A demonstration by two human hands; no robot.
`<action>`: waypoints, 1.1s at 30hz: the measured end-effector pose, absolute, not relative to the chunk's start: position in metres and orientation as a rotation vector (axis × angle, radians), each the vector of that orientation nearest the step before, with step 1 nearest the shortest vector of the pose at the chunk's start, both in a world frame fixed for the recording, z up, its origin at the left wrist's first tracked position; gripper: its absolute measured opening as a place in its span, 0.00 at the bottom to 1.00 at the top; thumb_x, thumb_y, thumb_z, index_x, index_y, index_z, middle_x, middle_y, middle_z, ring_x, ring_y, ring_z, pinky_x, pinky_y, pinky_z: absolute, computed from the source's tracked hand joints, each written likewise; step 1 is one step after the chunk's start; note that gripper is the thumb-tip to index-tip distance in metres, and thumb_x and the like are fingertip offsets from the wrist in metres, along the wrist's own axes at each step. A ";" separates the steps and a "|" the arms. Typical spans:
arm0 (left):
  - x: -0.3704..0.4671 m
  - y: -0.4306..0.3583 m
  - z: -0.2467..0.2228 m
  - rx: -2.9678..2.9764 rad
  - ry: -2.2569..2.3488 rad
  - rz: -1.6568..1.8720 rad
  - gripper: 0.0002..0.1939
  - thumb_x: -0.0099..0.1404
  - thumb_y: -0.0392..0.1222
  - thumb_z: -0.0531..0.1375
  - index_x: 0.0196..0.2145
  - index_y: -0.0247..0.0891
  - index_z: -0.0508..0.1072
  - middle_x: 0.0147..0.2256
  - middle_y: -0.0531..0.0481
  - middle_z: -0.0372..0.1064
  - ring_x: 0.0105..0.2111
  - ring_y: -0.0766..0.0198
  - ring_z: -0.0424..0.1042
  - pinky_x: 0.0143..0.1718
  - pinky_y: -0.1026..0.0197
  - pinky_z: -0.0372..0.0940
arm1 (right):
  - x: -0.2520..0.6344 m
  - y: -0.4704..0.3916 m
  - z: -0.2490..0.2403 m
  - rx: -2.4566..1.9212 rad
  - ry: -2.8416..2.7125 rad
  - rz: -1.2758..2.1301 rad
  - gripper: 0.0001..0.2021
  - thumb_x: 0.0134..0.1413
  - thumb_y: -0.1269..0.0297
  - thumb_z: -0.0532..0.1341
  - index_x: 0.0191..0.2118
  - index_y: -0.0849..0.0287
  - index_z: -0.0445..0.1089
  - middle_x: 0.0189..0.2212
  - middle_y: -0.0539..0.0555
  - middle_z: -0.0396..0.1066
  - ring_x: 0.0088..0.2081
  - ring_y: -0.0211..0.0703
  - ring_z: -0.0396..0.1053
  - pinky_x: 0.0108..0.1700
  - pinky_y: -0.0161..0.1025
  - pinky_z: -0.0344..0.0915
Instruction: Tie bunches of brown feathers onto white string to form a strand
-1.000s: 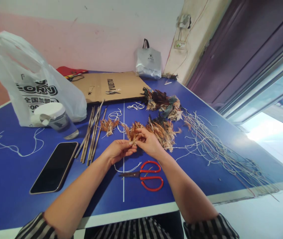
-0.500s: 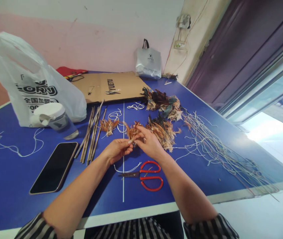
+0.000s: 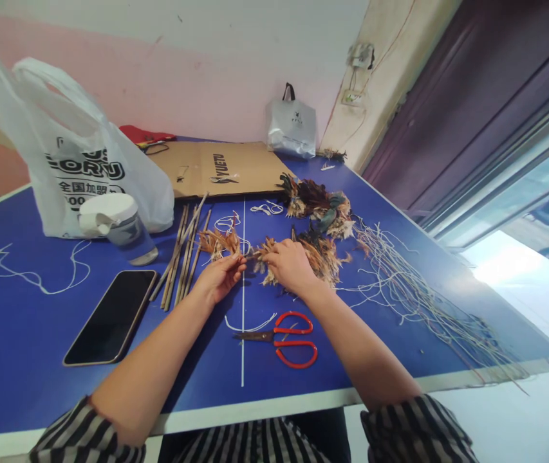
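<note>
My left hand point(image 3: 221, 278) is closed in a pinch on a brown feather point(image 3: 232, 240), its tip pointing away from me. Just behind it lies a small tuft of orange-brown feathers point(image 3: 210, 244). My right hand point(image 3: 292, 265) has its fingers curled down on a clump of tan feathers point(image 3: 265, 251) at the left end of a feather pile point(image 3: 328, 256); its fingertips are partly hidden. Nearer to me lie red-handled scissors point(image 3: 296, 339), blades pointing left, beside a short piece of white string point(image 3: 251, 326).
Left of my hands lie thin sticks point(image 3: 177, 257), a phone point(image 3: 110, 318), a lidded cup point(image 3: 129, 235) and a plastic bag point(image 3: 85, 161). Behind are flat cardboard point(image 3: 192, 168), darker feathers point(image 3: 310, 196) and a silver bag point(image 3: 291, 128). Long strings point(image 3: 419, 292) spread across the right side.
My hands were together over one feather; now they are apart. The left has moved slightly left with the feather, and the right has turned down onto the feather pile. The view has shifted slightly.
</note>
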State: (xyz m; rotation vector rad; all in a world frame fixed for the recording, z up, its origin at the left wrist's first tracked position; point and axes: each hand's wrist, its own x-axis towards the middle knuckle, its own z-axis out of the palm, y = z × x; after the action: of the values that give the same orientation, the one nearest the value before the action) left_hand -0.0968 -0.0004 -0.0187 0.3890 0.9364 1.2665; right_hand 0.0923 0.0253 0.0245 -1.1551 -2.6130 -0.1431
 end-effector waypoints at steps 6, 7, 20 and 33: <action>-0.093 -0.002 -0.020 0.369 0.953 1.264 0.02 0.57 0.32 0.60 0.30 0.29 0.72 0.25 0.48 0.72 0.20 0.71 0.71 0.17 0.73 0.64 | 0.072 0.036 0.018 -1.029 -2.817 -0.394 0.11 0.57 0.66 0.53 0.39 0.53 0.73 0.43 0.60 0.65 0.50 0.53 0.52 0.46 0.48 0.49; -0.093 -0.002 -0.020 0.371 0.961 1.262 0.02 0.57 0.31 0.60 0.30 0.29 0.72 0.25 0.48 0.72 0.20 0.71 0.71 0.17 0.72 0.64 | 0.069 0.040 0.015 -1.027 -2.812 -0.396 0.11 0.56 0.66 0.53 0.38 0.53 0.73 0.44 0.60 0.64 0.51 0.53 0.52 0.47 0.49 0.48; -0.084 -0.010 -0.013 0.363 0.939 1.067 0.04 0.58 0.29 0.57 0.31 0.27 0.72 0.28 0.43 0.74 0.23 0.68 0.73 0.20 0.72 0.68 | 0.092 0.036 0.003 -0.868 -2.329 -0.169 0.10 0.54 0.66 0.56 0.37 0.49 0.74 0.48 0.54 0.63 0.54 0.48 0.52 0.53 0.48 0.47; -0.076 -0.021 -0.009 0.443 0.812 0.948 0.05 0.59 0.27 0.56 0.32 0.26 0.72 0.27 0.44 0.74 0.26 0.66 0.75 0.26 0.71 0.70 | 0.095 0.023 -0.005 -0.770 -2.348 -0.335 0.09 0.55 0.62 0.56 0.40 0.44 0.71 0.55 0.49 0.59 0.57 0.47 0.50 0.55 0.49 0.44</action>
State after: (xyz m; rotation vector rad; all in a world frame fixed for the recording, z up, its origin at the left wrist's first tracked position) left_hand -0.0758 -0.0207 -0.0092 0.4426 0.8115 0.9475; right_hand 0.0954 0.0230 -0.0053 -0.7698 -2.3476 -0.3348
